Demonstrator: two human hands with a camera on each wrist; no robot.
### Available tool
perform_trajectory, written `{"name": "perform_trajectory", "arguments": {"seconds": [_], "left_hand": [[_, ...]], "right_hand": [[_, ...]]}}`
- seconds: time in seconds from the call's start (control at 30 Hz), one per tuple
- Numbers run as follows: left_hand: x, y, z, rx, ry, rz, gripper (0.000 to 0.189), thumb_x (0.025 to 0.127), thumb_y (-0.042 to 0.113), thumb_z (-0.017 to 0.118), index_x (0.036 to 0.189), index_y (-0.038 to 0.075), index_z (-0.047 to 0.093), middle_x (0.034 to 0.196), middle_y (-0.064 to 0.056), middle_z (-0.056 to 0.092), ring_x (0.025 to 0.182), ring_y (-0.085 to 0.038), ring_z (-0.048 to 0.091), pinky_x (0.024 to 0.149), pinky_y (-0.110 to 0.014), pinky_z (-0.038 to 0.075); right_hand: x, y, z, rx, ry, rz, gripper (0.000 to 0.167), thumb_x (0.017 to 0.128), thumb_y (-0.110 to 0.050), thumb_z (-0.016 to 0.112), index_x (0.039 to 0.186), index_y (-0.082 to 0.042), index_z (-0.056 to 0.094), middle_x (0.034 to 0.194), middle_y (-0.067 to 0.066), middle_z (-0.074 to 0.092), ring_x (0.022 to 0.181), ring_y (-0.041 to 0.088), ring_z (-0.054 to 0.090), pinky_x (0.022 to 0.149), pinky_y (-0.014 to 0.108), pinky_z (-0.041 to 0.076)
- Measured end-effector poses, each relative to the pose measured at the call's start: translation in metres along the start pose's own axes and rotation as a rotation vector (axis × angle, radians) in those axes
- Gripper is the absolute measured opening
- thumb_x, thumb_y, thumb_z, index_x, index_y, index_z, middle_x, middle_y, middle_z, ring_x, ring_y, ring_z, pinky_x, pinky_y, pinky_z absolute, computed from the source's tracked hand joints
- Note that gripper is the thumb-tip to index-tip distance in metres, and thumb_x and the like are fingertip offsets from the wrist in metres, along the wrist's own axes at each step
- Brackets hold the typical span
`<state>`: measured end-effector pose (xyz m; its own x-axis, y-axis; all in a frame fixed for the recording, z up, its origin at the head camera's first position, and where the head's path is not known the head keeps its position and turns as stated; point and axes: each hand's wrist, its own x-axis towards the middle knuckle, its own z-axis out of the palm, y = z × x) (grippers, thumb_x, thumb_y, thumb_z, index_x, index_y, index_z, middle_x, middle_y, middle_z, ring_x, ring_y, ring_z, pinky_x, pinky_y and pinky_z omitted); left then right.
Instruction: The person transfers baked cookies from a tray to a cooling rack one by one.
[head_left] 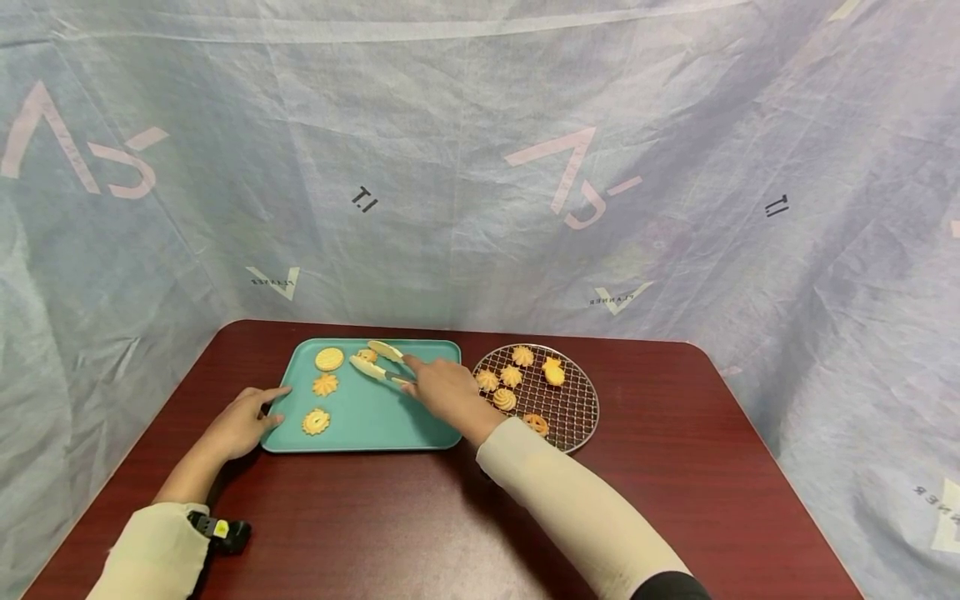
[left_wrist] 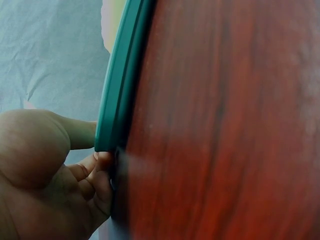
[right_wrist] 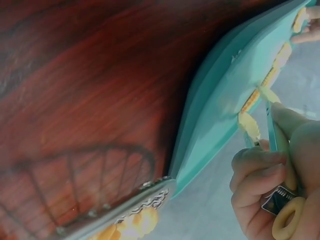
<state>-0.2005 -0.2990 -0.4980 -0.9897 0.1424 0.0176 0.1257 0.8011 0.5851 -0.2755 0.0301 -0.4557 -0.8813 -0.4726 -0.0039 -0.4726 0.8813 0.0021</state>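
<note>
– Hands?
– My right hand [head_left: 447, 386] is gripping long, cream-tipped tongs [head_left: 367, 367]; the tips are straddling a golden cookie [head_left: 367, 356] near the teal rectangular tray's [head_left: 375, 417] far rim. Can't tell if they're touching it. My left hand [head_left: 238, 425] is resting on the left rim, index finger and thumb standing apart.
– Rest?
– Three golden cookies [head_left: 326, 384] are lining the tray's left side. Round wire rack [head_left: 566, 408] is sitting just right of it on the reddish-brown wood-grain worktop [head_left: 337, 517], carrying more cookies [head_left: 504, 400].
</note>
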Motion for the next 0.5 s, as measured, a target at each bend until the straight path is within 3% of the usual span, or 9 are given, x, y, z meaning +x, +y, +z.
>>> {"name": "perform_trajectory", "arguments": {"seconds": [0.17, 0.5], "left_hand": [[-0.0003, 0.0002, 0.0006, -0.006, -0.001, -0.003, 0.052, 0.102, 0.003, 0.061, 0.149, -0.011, 0.045, 0.127, -0.037, 0.045, 0.077, -0.022, 0.047, 0.065, -0.037, 0.042], [-0.0009, 0.0029, -0.0009, -0.001, 0.006, 0.009, 0.051, 0.102, 0.001, 0.061, 0.148, -0.013, 0.045, 0.124, -0.037, 0.046, 0.076, -0.022, 0.046, 0.065, -0.036, 0.041]], "right_hand": [[-0.0004, -0.0005, 0.0017, -0.005, 0.020, -0.002, 0.061, 0.102, -0.057, 0.054, 0.159, -0.037, 0.042, 0.100, 0.006, 0.074, 0.088, 0.023, 0.070, 0.055, 0.039, 0.054], [-0.0091, 0.0010, -0.0033, 0.012, 0.044, -0.006, 0.062, 0.102, -0.057, 0.056, 0.159, -0.036, 0.042, 0.088, 0.005, 0.072, 0.078, 0.019, 0.067, 0.049, 0.035, 0.048]]}}
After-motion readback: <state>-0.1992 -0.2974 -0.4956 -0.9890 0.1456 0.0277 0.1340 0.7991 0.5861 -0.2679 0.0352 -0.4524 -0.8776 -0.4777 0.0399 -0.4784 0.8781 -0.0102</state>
